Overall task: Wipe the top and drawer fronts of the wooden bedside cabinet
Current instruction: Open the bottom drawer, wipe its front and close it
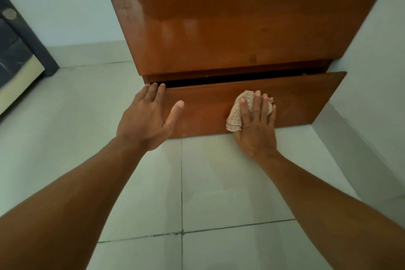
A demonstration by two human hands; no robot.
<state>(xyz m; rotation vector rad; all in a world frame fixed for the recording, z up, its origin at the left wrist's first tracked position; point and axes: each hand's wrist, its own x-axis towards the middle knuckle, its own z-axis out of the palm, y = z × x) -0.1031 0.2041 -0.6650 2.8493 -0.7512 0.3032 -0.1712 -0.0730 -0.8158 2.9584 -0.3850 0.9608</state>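
The wooden bedside cabinet (230, 17) fills the top middle of the head view, glossy brown, seen from above its front. Its bottom drawer (306, 101) stands pulled out a little, with a dark gap above it. My right hand (256, 125) lies flat on that drawer's front and presses a small checked cloth (235, 114) against the wood. My left hand (149, 116) rests at the drawer's left end, fingers together over the top corner, thumb spread on the front. The cabinet's top is out of view.
Pale floor tiles (197, 182) lie under my arms. A light wall (377, 61) runs close along the cabinet's right side. At the far left stands a dark bed frame (19, 50) with a pale base.
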